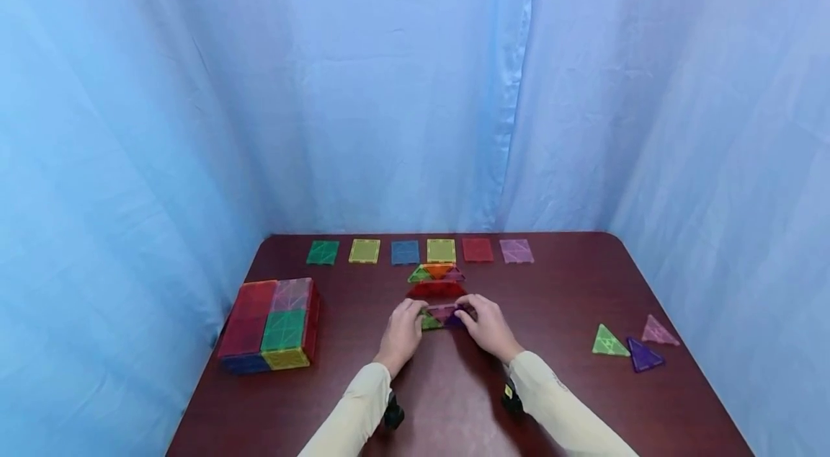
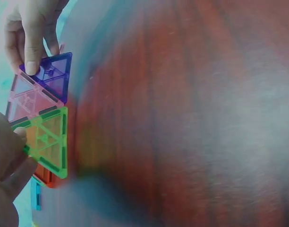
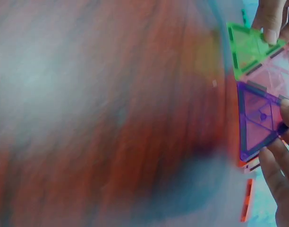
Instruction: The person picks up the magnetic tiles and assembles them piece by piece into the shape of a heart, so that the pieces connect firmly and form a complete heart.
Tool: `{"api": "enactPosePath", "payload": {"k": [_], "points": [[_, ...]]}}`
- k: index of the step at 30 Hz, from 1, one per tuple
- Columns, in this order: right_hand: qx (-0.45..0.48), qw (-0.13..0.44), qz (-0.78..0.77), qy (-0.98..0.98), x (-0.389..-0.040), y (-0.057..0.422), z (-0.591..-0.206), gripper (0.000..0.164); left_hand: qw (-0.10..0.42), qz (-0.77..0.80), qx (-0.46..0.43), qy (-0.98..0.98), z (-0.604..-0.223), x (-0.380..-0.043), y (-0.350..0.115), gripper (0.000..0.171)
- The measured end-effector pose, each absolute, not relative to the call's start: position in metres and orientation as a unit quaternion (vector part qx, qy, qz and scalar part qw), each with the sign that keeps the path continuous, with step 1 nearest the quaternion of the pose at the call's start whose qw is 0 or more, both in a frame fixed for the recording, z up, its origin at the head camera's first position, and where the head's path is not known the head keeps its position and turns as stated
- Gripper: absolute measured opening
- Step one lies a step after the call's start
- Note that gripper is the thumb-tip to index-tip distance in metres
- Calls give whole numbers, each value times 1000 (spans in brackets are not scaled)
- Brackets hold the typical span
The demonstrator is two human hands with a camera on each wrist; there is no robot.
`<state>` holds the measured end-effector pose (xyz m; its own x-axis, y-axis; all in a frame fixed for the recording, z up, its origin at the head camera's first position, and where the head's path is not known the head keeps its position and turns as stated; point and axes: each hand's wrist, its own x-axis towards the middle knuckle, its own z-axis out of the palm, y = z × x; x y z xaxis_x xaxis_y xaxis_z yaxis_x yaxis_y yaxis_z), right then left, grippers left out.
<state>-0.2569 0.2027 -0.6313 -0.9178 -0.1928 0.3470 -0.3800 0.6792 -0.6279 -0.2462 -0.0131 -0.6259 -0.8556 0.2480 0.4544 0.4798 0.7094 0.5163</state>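
Note:
Three translucent triangular magnetic tiles are joined edge to edge in a row between my hands: a green triangle point(image 2: 52, 137), a pink triangle point(image 2: 31, 100) and a purple triangle point(image 3: 258, 118). My left hand point(image 1: 402, 333) pinches the green end between thumb and fingers. At the other end, my right hand point(image 1: 489, 326) grips the purple triangle, its thumb on the near face. Just beyond the row, in the head view, is a dark red trapezoid-shaped area point(image 1: 437, 289). Behind that lies another row of triangles in green, orange point(image 1: 438, 271) and pink.
A box-like block of coloured square tiles point(image 1: 249, 309) stands at the left. Several square tiles, among them a red square point(image 1: 478, 250), line the far edge. At the right lie a loose green triangle point(image 1: 608, 342), a purple triangle point(image 1: 645, 356) and a pink triangle point(image 1: 658, 331).

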Motion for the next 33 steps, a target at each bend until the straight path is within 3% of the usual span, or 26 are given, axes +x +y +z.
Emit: {"api": "enactPosePath", "payload": {"k": [6,11,17,21,28,33], "points": [[144,179,357,-906,-265,195,-636,13,208,-318,-158,-911,-632,-257,-6,18],[124,198,351,-907,-263,191,-649,22,202,-327,-112,-916,-642,-252,-1,26],[58,143,371,-916,-246,191,-651,42,184,-330,-66,-924,-649,-241,-6,30],[62,102,370,-921,-236,191,-651,50,168,-345,-67,-921,-651,-240,-7,30],[78,117,364,-921,-235,191,-655,53,156,-367,-66,-915,-651,-241,-5,30],[77,92,355,-927,-232,206,-649,59,149,-368,-65,-916,-652,-241,-2,31]]}}
